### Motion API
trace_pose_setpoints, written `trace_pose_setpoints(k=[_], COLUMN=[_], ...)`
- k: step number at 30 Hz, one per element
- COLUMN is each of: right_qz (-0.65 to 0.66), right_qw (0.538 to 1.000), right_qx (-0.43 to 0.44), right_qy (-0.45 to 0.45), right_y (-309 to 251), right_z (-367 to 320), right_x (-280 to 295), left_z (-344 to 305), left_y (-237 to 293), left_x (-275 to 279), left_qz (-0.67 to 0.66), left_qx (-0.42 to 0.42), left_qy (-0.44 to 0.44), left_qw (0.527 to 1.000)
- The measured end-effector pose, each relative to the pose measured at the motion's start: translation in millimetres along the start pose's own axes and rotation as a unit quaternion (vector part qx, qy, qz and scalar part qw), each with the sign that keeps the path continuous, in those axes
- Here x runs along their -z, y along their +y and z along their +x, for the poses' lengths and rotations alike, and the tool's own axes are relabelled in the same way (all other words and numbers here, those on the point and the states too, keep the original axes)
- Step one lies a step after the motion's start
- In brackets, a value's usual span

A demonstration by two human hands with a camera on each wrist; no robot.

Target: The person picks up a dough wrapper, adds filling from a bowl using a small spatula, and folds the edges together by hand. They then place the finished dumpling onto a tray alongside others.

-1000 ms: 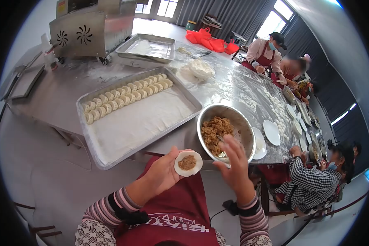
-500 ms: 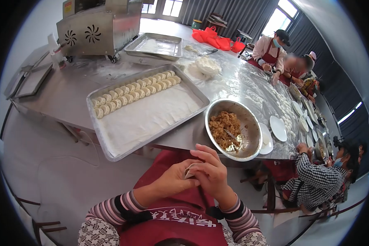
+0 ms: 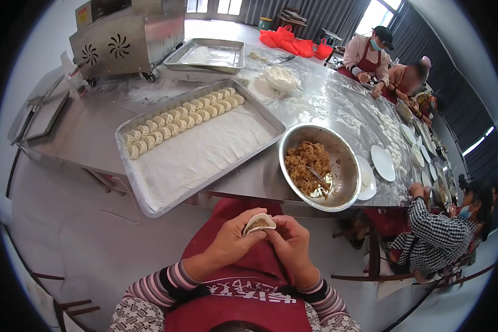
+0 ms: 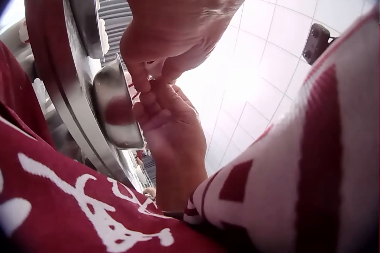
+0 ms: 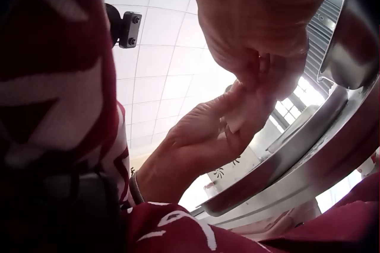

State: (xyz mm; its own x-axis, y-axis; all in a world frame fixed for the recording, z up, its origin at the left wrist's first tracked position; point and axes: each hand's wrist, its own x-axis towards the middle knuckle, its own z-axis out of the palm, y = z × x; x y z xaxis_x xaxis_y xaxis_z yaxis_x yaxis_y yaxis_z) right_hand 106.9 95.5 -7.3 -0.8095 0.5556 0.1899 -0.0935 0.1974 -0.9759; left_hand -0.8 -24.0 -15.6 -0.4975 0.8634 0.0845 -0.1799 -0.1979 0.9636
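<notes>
The curled fingers of the left hand (image 3: 231,242) and right hand (image 3: 291,244) are gripping opposite sides of a round white dough wrapper (image 3: 265,219), its brown minced filling (image 3: 257,224) showing between them, below the shiny steel bowl (image 3: 346,191) on the metal worktop (image 3: 249,178).

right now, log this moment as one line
left hand pinches half-folded white dough wrapper around brown filling | right hand pinches its edge | round silver metal bowl beside paper-lined metal tray holding crescent dumplings
</notes>
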Motion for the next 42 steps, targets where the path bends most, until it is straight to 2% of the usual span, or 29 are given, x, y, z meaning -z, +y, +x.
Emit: trace_pose_setpoints(k=[1,2,3,4,6,9,10,12,13,15,21,24,28,31,33,37,39,41,42], right_qz=[0.002,-0.097,-0.194,-0.192,-0.117,-0.065,-0.065,-0.19,-0.19,-0.238,-0.24,-0.203,-0.211,-0.216,-0.038,-0.096,-0.129,-0.138,-0.148], right_qw=[1.0,0.991,0.963,0.964,0.991,0.998,0.998,0.975,0.976,0.956,0.945,0.962,0.963,0.961,0.993,0.99,0.981,0.978,0.975], right_qx=[-0.001,0.095,0.189,0.186,0.03,0.01,0.01,0.107,0.106,0.163,0.208,0.162,0.155,0.164,0.058,0.074,0.131,0.137,0.143], right_qy=[0.001,0.001,0.0,0.002,0.061,0.017,0.017,0.03,0.029,0.051,0.071,0.077,0.062,0.059,0.098,0.073,0.058,0.069,0.08], right_y=[-1.4,-6.0,-7.9,-6.3,-2.0,-2.6,-5.6,-12.2,-10.6,-6.4,-3.2,-6.0,-2.8,-6.3,-12.2,-10.7,-4.2,-3.9,-3.9], right_z=[1.1,2.9,3.8,2.7,-0.5,-2.0,-1.3,0.8,1.4,1.5,3.1,4.5,4.1,2.7,-0.1,1.6,1.7,-0.5,-0.5], right_x=[0.3,1.0,1.8,2.2,3.5,5.5,5.9,6.2,6.4,7.1,9.0,7.5,8.1,5.0,-1.9,3.9,7.5,7.6,7.6], left_z=[-0.3,0.4,1.4,1.9,3.0,4.7,5.0,6.1,6.0,4.4,4.9,4.4,4.2,4.3,4.6,4.1,4.2,4.1,5.3], left_y=[1.8,1.2,-0.3,-1.5,0.6,0.7,0.5,0.4,0.0,-1.8,0.7,0.7,-3.1,-7.6,-6.2,-2.8,4.5,2.6,-2.7], left_x=[-0.5,-0.4,-0.4,-0.4,-2.8,-5.0,-5.4,-6.6,-7.4,-10.1,-11.6,-9.2,-8.3,-4.9,-3.2,-2.7,-3.4,-4.5,-5.1], left_qz=[0.016,0.016,0.031,0.047,0.041,0.041,0.046,0.059,0.073,0.09,0.076,0.082,0.125,0.101,0.091,0.068,0.078,0.09,0.068], left_qx=[0.006,0.008,-0.008,-0.024,-0.01,-0.005,-0.012,-0.016,-0.02,-0.031,-0.039,-0.047,-0.072,-0.074,-0.061,-0.034,-0.024,-0.015,-0.02], left_qy=[0.015,0.015,0.024,0.032,0.041,0.054,0.058,0.058,0.058,0.055,0.048,0.056,0.043,0.024,0.011,-0.016,-0.015,-0.016,0.019], left_qw=[1.0,1.0,0.999,0.998,0.998,0.998,0.997,0.996,0.995,0.994,0.995,0.994,0.989,0.992,0.994,0.997,0.997,0.996,0.997])
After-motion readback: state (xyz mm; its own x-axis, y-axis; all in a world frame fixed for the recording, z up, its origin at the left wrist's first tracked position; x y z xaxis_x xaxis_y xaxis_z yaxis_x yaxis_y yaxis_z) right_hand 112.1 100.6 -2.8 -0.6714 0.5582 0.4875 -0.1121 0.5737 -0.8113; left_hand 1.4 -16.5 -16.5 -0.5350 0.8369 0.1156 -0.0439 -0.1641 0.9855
